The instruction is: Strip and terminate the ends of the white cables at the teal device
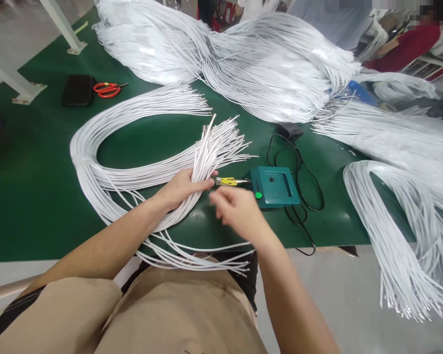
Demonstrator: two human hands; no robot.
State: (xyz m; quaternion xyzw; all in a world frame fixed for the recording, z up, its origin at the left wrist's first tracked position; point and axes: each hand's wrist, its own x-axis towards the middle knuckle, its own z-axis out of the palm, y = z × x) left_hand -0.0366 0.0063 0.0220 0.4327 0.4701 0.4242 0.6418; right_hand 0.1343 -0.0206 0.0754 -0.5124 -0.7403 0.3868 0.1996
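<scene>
Your left hand (182,189) pinches the wires (207,152). Your right hand (238,209) is near the device (276,196); I cannot tell its grip.

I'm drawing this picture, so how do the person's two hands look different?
The left hand grips white wires; the right hand is curled, and I can't tell if it holds anything. The left hand looks fairly sharp, but the right hand is blurry. Both hands are bare and above the green table.

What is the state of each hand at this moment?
Left hand: closed around white wires.
Right hand: curled, blurred; whether it holds anything cannot be told.
</scene>
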